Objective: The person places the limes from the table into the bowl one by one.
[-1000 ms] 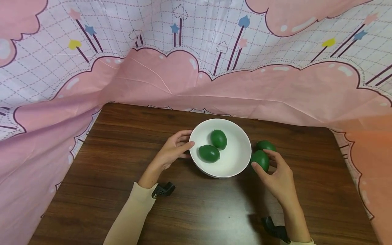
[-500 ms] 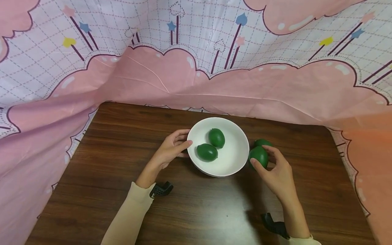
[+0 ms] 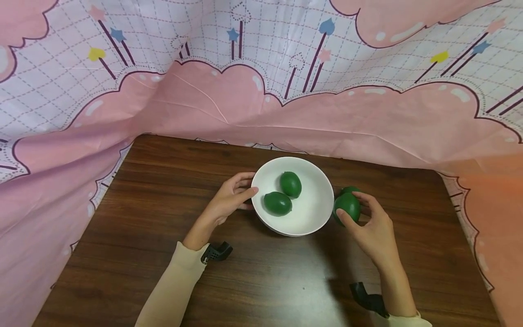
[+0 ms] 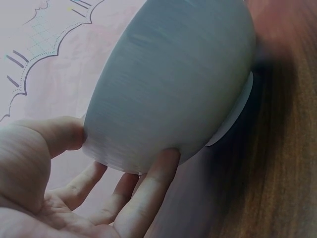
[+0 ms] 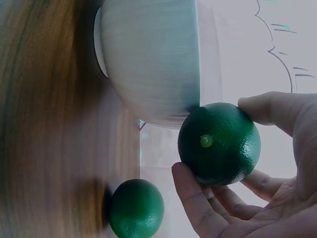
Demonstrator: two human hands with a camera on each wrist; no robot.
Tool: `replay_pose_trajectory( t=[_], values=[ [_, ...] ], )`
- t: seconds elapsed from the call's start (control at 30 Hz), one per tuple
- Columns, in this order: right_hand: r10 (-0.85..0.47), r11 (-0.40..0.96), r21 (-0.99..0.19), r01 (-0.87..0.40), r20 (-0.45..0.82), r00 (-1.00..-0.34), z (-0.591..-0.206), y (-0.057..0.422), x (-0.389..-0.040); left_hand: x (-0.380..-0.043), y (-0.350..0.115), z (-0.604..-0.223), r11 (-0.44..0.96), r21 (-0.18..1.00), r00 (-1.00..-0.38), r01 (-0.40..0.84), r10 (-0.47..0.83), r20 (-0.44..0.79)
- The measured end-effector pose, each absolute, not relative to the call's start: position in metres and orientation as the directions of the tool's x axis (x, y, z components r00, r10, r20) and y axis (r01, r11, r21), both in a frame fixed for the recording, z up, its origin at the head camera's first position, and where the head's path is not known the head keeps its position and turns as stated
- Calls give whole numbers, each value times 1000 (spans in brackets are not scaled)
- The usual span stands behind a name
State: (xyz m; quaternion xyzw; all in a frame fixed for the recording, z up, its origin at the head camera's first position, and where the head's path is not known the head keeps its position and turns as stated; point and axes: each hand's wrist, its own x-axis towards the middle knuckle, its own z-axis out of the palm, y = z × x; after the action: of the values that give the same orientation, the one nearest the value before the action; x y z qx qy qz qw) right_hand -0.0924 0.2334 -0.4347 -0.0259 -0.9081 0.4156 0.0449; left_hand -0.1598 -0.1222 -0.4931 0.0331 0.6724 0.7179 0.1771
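Note:
A white bowl (image 3: 312, 206) stands on the table, with two green limes, one (image 3: 291, 184) farther back and one (image 3: 278, 203) nearer, inside it. At its left side my left hand (image 3: 226, 197) grips it, thumb at the rim and fingers against the outer wall, as the left wrist view also shows. On the other side, my right hand (image 3: 373, 229) holds a lime (image 5: 219, 144) between thumb and fingers, right beside the bowl's rim. Another lime (image 5: 136, 208) lies on the table behind the held one, mostly hidden by it in the head view.
The dark wooden table (image 3: 253, 286) carries the bowl and limes. A pink and white patterned cloth (image 3: 245, 109) hangs along the back and both sides. Black camera mounts (image 3: 218, 251) sit on both wrists.
The right hand has shifted the held lime slightly toward the back, so it covers more of the lime behind it. The left hand keeps its place on the bowl.

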Motion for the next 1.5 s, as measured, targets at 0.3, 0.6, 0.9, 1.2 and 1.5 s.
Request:
replay_pose_trajectory(
  t=[0.3, 0.6, 0.9, 1.2, 1.5],
  values=[
    [83, 667, -745, 7, 65, -994, -433, 236, -94, -158, -121, -494, -44, 977, -931, -206, 316, -182],
    [50, 658, -753, -4, 48, -998, -429, 233, -99, -161, -123, -493, -51, 977, -931, -209, 315, -182],
    [55, 670, -742, -16, 71, -996, -429, 231, -101, -160, -124, -492, -58, 975, -931, -213, 316, -185],
    [52, 643, -765, -33, 87, -995, -427, 227, -104, -160, -123, -493, -63, 978, -932, -201, 320, -171],
    [34, 646, -763, -23, 59, -998, -422, 222, -107, -160, -124, -494, -80, 977, -932, -197, 323, -162]
  ],
)
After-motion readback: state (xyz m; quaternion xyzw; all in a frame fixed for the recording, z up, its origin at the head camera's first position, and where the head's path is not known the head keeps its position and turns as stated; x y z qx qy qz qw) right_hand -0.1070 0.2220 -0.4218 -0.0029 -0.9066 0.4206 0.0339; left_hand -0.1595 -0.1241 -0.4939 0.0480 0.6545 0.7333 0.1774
